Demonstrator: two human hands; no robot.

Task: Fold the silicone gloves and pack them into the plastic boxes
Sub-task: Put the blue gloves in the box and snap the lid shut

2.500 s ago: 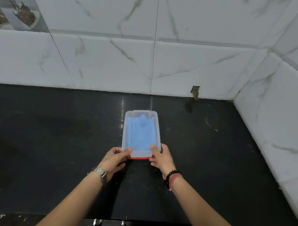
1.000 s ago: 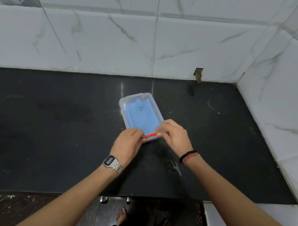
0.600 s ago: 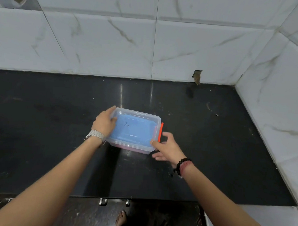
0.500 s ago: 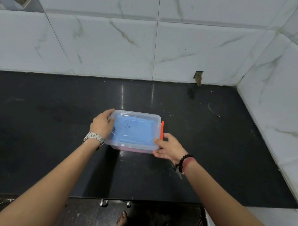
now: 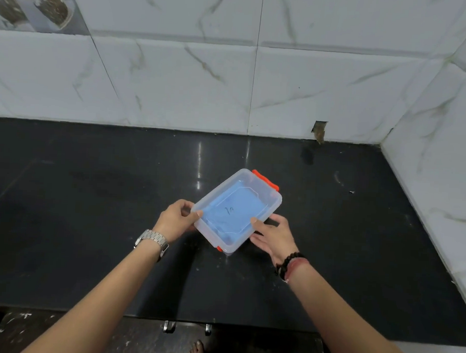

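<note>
A clear plastic box (image 5: 270, 202) with its lid on and orange latches at both short ends is held above the black counter, turned diagonally. Blue folded silicone gloves (image 5: 233, 211) show through the lid. My left hand (image 5: 175, 219) grips the box's near-left corner, thumb on the lid. My right hand (image 5: 273, 235) supports the near-right long side from beneath, thumb on the lid's rim.
The black stone counter (image 5: 92, 197) stretches left and right, bounded by white marble-tile walls at the back and right. A chipped hole in the tile (image 5: 319, 130) sits at the back wall's base. The counter's front edge runs below my forearms.
Both hands have turned the closed box from lying crosswise to a diagonal, with one orange latch now pointing to the far right. My left hand shifted to the near corner.
</note>
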